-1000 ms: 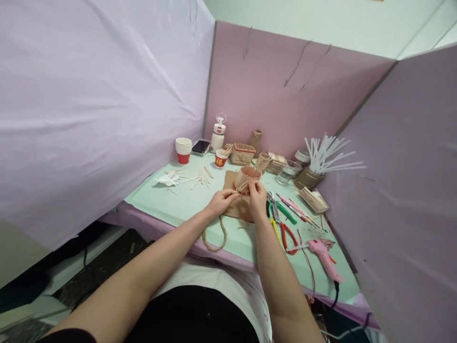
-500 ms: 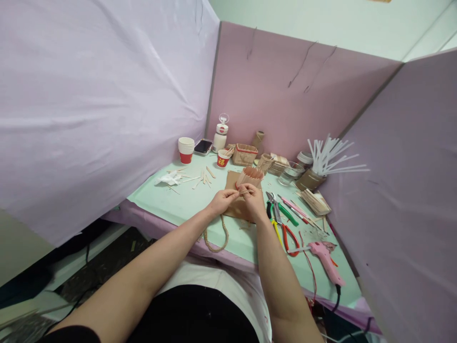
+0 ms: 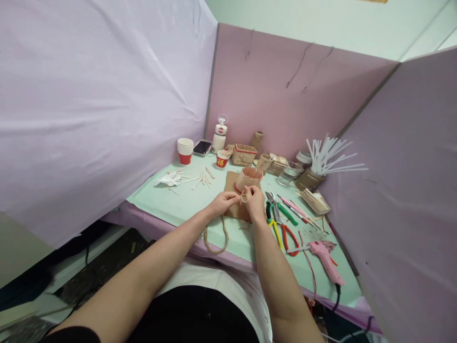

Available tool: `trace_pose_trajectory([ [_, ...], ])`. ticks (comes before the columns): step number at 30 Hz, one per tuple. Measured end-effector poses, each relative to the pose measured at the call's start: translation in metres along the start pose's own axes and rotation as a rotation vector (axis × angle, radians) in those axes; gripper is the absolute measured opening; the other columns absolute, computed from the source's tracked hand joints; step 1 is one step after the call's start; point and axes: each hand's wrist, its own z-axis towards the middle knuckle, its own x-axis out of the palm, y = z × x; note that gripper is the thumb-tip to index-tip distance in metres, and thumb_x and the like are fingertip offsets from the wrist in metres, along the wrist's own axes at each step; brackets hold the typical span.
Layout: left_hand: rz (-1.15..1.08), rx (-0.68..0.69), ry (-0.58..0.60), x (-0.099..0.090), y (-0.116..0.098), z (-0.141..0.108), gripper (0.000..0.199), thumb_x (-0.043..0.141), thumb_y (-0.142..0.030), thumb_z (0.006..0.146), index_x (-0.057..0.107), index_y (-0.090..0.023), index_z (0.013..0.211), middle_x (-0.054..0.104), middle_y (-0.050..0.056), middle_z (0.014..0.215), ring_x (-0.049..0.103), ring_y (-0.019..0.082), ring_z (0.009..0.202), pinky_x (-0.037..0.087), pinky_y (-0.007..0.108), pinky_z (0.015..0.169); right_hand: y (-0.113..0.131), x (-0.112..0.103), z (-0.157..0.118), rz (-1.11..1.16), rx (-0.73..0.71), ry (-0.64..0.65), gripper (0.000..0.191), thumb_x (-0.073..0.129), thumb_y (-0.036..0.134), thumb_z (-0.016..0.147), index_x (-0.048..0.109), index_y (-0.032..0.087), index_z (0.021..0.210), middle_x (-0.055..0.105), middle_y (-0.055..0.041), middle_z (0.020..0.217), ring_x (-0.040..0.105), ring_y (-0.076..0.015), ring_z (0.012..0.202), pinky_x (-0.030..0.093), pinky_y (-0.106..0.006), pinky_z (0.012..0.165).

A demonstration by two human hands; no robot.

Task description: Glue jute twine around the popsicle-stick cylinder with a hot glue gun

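Between my two hands is a thin piece of twine (image 3: pixel 244 197) bent into a small loop. My left hand (image 3: pixel 225 202) pinches it from the left, fingers closed. From the right, my right hand (image 3: pixel 254 202) closes its fingers on the same twine. A braided rope (image 3: pixel 225 239) hangs in a curve below my left hand over the table's front edge; whether it joins the twine I cannot tell. Just beyond my hands stands a round holder of wooden sticks (image 3: pixel 249 177) with a red band at its base, on a brown cardboard sheet (image 3: pixel 232 179).
To the right lie pliers with red handles (image 3: pixel 290 238), green-handled cutters (image 3: pixel 288 214) and a pink glue gun (image 3: pixel 326 262). A glass of water (image 3: pixel 287 176) and a box of white glue sticks (image 3: pixel 310 180) stand behind. Paper cups (image 3: pixel 185 151) and loose sticks (image 3: pixel 205 177) are left.
The twine, stretched nearly straight between my fingers before, now forms a small loop. My right hand has turned slightly and opened a small gap from the left.
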Motion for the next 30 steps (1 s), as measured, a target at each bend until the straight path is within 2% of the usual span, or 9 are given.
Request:
trace_pose_trajectory([
  [5,-0.032,-0.022,0.073,0.001,0.000,-0.004,0.035,0.057,-0.047,0.079,0.062,-0.013,0.072,0.033,-0.008,0.044,0.025,0.006,0.042,0.018,0.022,0.044,-0.010,-0.006,0.007,-0.107,0.042,-0.073,0.029,0.045,0.040,0.081,0.054,0.020,0.062,0.064,-0.0071,0.067,0.053,-0.0203,0.065,0.037,-0.031,0.065],
  [9,-0.158,-0.037,0.080,0.001,0.006,-0.002,0.041,0.058,-0.054,0.077,0.061,-0.013,0.076,0.027,-0.009,0.044,0.021,0.005,0.041,0.013,0.023,0.043,-0.014,-0.005,0.007,-0.130,0.011,0.018,0.025,0.048,0.037,0.079,0.059,0.019,0.064,0.065,-0.0073,0.068,0.056,-0.0214,0.067,0.040,-0.033,0.068],
  [11,-0.220,-0.047,0.040,0.001,0.009,0.001,0.042,0.059,-0.055,0.076,0.061,-0.013,0.076,0.027,-0.010,0.044,0.020,0.005,0.040,0.012,0.023,0.043,-0.011,-0.003,0.006,-0.131,-0.019,0.054,0.020,0.051,0.032,0.076,0.064,0.018,0.075,0.067,-0.0085,0.079,0.058,-0.0224,0.077,0.042,-0.034,0.075],
  [14,-0.314,-0.100,-0.065,0.000,0.012,0.005,0.039,0.060,-0.053,0.075,0.059,-0.014,0.077,0.026,-0.010,0.044,0.018,0.005,0.038,0.011,0.023,0.042,-0.003,-0.003,0.003,-0.088,-0.143,0.064,0.030,0.049,0.023,0.074,0.065,0.019,0.099,0.064,-0.0100,0.105,0.055,-0.0230,0.101,0.040,-0.037,0.091],
  [17,-0.376,-0.153,-0.108,-0.002,0.013,0.007,0.034,0.056,-0.050,0.078,0.057,-0.016,0.081,0.024,-0.012,0.043,0.014,0.005,0.036,0.009,0.023,0.040,0.007,-0.006,0.001,0.064,-0.319,0.144,0.038,0.047,0.017,0.074,0.064,0.022,0.108,0.062,-0.0076,0.114,0.052,-0.0211,0.111,0.037,-0.039,0.099],
  [21,-0.374,-0.150,-0.080,-0.002,0.013,0.007,0.030,0.055,-0.046,0.079,0.049,-0.018,0.071,0.030,-0.010,0.043,0.019,0.005,0.035,0.011,0.023,0.039,0.016,-0.009,-0.003,0.267,-0.245,0.315,0.032,0.055,0.026,0.077,0.066,0.023,0.106,0.064,-0.0058,0.113,0.056,-0.0199,0.106,0.042,-0.036,0.094],
  [24,-0.361,-0.147,-0.054,-0.001,0.013,0.007,0.035,0.056,-0.049,0.078,0.045,-0.018,0.066,0.031,-0.009,0.043,0.020,0.005,0.036,0.011,0.023,0.039,0.019,-0.010,-0.006,0.343,-0.169,0.402,0.024,0.057,0.034,0.078,0.070,0.020,0.094,0.068,-0.0057,0.099,0.060,-0.0190,0.095,0.045,-0.032,0.085],
  [27,-0.344,-0.147,-0.031,0.000,0.013,0.006,0.038,0.059,-0.053,0.075,0.050,-0.017,0.072,0.031,-0.009,0.044,0.021,0.005,0.037,0.011,0.023,0.040,0.021,-0.009,-0.007,0.341,-0.146,0.372,0.021,0.058,0.037,0.077,0.068,0.019,0.078,0.068,-0.0046,0.083,0.060,-0.0179,0.080,0.047,-0.029,0.074],
  [30,-0.340,-0.175,0.006,0.000,0.009,0.004,0.041,0.059,-0.056,0.073,0.053,-0.016,0.080,0.028,-0.011,0.045,0.017,0.005,0.037,0.010,0.023,0.040,0.020,-0.007,-0.005,0.289,-0.136,0.270,0.021,0.054,0.037,0.077,0.063,0.018,0.073,0.064,-0.0021,0.071,0.056,-0.0160,0.068,0.044,-0.027,0.066],
])
